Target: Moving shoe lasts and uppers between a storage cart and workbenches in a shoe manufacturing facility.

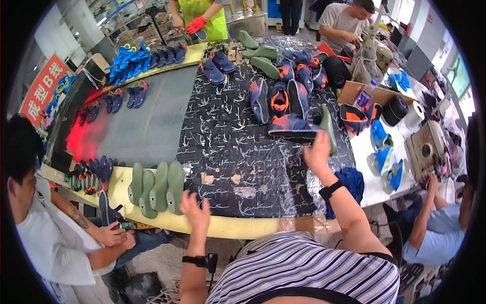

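Have right grip (pixel 317 152) up at the right end of a navy-orange shoe (pixel 292 126) on the tabletop (pixel 223 162), can't tell if grabbing it. Have left grip (pixel 195 210) spread open beside green lasts (pixel 175 185).

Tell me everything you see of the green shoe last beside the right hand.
The green shoe last is a long, foot-shaped form, olive green and smooth, apparently hard plastic. It looks whole, with no shoe on it. It lies lengthwise on the dark, white-scribbled table covering, near its right side, narrower end pointing away from the person. The right hand is at its left, fingers close to it; whether they touch is unclear. A navy-and-orange shoe lies just left of it.
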`<action>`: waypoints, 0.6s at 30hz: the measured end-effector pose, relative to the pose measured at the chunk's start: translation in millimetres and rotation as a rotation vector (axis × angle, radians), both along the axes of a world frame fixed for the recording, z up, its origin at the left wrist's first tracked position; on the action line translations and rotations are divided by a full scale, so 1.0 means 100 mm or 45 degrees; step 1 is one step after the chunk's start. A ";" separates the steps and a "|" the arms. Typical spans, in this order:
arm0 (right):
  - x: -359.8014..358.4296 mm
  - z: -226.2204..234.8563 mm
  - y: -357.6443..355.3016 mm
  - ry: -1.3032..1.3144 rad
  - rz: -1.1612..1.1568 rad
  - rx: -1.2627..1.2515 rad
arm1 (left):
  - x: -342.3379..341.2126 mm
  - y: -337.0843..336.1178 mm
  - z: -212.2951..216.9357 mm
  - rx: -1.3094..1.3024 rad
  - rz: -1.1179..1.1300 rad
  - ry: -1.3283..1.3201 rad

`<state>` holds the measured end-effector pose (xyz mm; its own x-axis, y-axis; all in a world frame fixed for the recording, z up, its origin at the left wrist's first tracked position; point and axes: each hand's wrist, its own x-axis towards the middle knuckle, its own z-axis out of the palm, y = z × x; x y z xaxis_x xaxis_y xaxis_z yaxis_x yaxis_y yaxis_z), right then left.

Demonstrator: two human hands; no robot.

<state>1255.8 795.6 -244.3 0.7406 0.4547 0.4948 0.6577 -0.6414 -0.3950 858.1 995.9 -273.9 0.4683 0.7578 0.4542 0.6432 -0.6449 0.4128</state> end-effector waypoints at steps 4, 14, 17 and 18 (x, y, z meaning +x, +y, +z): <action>0.68 -0.32 -0.26 0.288 -0.312 -0.376 | 0.72 -0.36 -0.55 -0.144 -0.116 0.219; 0.46 -0.22 -0.73 0.352 -0.246 -0.367 | 1.09 -0.54 -0.55 -0.193 -0.073 0.523; 0.20 -0.33 -1.11 0.919 0.072 0.305 | 1.07 -0.53 -0.56 -0.173 -0.082 0.507; 0.06 -0.27 -1.20 1.245 0.059 0.494 | 1.05 -0.52 -0.57 -0.157 -0.089 0.494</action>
